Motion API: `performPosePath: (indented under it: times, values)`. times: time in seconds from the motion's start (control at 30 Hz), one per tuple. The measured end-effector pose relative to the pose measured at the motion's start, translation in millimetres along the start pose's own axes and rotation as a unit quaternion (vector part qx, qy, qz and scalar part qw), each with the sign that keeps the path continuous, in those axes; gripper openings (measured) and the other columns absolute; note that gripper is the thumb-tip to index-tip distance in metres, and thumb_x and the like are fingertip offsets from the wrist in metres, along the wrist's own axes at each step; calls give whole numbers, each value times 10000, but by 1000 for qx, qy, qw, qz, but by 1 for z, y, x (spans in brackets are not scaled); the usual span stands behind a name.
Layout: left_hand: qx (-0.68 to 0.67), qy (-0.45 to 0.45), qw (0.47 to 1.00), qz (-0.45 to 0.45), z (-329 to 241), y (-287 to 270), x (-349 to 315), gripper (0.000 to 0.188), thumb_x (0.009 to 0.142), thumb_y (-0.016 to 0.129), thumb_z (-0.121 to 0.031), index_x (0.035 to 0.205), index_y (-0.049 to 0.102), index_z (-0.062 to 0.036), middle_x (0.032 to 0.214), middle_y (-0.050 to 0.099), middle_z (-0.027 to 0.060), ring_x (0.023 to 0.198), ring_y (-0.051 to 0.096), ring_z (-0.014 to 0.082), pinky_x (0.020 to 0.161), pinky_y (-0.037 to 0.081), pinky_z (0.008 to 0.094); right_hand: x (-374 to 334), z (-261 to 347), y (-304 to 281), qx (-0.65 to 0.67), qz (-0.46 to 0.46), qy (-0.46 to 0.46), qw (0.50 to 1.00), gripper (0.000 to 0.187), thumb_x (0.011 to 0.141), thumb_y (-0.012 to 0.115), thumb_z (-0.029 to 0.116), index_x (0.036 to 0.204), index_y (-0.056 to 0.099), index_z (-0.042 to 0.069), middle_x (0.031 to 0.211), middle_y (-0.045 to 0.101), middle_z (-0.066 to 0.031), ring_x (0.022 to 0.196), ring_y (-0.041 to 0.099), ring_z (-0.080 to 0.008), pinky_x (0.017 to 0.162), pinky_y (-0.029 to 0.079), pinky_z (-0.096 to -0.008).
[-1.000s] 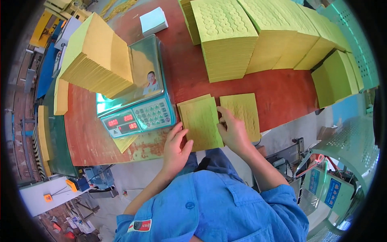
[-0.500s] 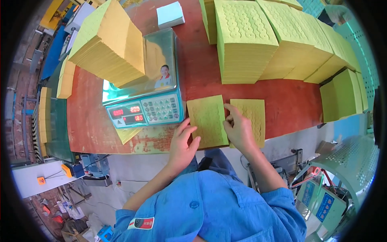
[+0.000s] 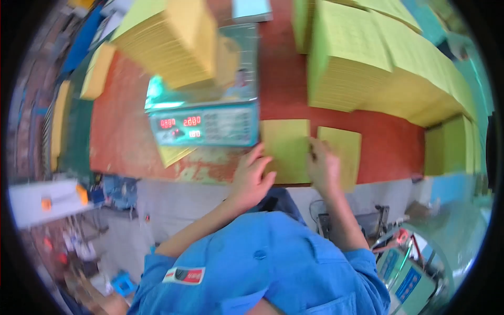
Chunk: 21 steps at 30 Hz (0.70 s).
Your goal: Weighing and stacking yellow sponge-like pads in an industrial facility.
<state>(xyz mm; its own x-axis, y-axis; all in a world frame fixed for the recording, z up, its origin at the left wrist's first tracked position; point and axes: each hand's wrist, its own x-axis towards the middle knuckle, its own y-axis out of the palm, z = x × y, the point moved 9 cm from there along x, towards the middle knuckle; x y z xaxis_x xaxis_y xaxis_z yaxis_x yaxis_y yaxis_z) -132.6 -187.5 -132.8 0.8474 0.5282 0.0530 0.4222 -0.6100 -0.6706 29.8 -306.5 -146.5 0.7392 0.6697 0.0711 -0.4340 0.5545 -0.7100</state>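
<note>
A yellow sheet stack (image 3: 289, 149), squared and low, lies flat on the red table between my two hands. Along its left edge my left hand (image 3: 253, 176) rests with the fingers spread apart and the thumb reaching toward the stack. My right hand (image 3: 324, 165) has bent fingers and is closed at the stack's right edge, thumb and forefinger against it; blur hides the exact contact. Partly behind that hand lies a second yellow stack (image 3: 344, 147), slightly turned. Left of them, a digital scale (image 3: 205, 128) with lit red digits carries a tall yellow stack (image 3: 173, 47).
Tall yellow stacks (image 3: 349, 73) line the back right of the red tabletop (image 3: 283, 68). A small white pad (image 3: 252, 9) lies beyond the scale, and a yellow sheet (image 3: 176, 154) sticks out from under it. The table's front edge runs just before my body.
The whole view has shifted and blurred, with the scale and tall stacks higher in the picture. My hands keep about the same places at the low stack's edges. The scale's lit digits differ.
</note>
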Motion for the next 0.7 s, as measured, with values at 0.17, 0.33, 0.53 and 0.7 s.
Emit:
performPosePath:
  times: [0.17,0.33,0.53,0.7]
  values:
    - [-77,8,997,1,2,-8,-14,406,846,679,-131,1216,582,7,1422,458,218,1280,479,368,1029,433,406,4,3,2,-24,20,7,999,383,779,610,-17,1157,645,24,814,601,-131,686,584,-234,637,490,-352]
    - [-198,-86,976,33,29,-37,-42,328,914,616,-101,1228,607,-6,1227,630,152,1098,632,219,910,524,343,6,16,-13,24,5,0,1000,364,792,627,-17,1154,643,14,821,596,-114,666,571,-193,594,477,-318]
    - [-249,-120,956,-98,73,-149,-52,251,972,534,-112,1174,627,6,1098,676,85,1027,630,152,916,494,301,25,41,-50,-44,-86,-96,991,343,804,630,-6,1146,629,9,1023,628,-152,903,614,-274,786,502,-364]
    - [-256,-62,945,-194,80,-268,-17,235,982,525,-131,1155,627,-9,1105,667,75,1002,639,158,864,497,290,22,31,-63,-159,-148,-90,972,340,808,638,54,1145,612,14,1185,609,-165,1145,533,-341,989,407,-468]
